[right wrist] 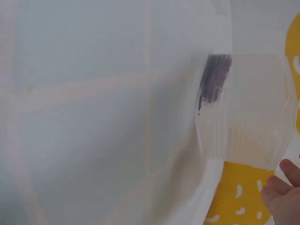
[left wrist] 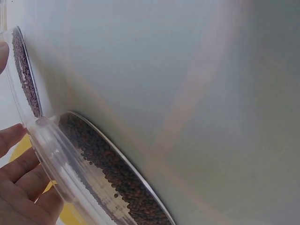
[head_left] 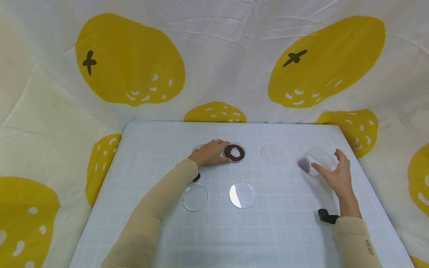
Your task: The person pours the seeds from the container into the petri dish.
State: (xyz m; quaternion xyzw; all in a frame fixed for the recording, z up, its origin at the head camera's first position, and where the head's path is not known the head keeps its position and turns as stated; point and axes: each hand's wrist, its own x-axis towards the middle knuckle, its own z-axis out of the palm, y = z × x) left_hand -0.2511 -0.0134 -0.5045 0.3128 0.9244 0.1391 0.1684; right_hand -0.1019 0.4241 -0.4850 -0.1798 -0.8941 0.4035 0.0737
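Observation:
My left hand (head_left: 211, 152) holds the left edge of a round clear petri dish (head_left: 235, 152), thumb and forefinger on either side. Dark grains fill this dish, with a white patch in the middle. A second petri dish (left wrist: 117, 173) with dark brown grains sits closer to the wrist; my forearm hides most of it in the head view. At the right, my right hand (head_left: 336, 175) has its thumb and fingers spread around a clear plastic tub (head_left: 320, 158). Dark purple grains (right wrist: 216, 77) are gathered in one corner of the tub. Any finger contact is unclear.
Three clear round dishes or lids lie on the pale checked tabletop: one (head_left: 195, 197) front left, one (head_left: 242, 195) front middle, another (head_left: 272, 155) between the grain dish and the tub. Cloth printed with yellow fruit (head_left: 130, 59) hangs behind and beside the table.

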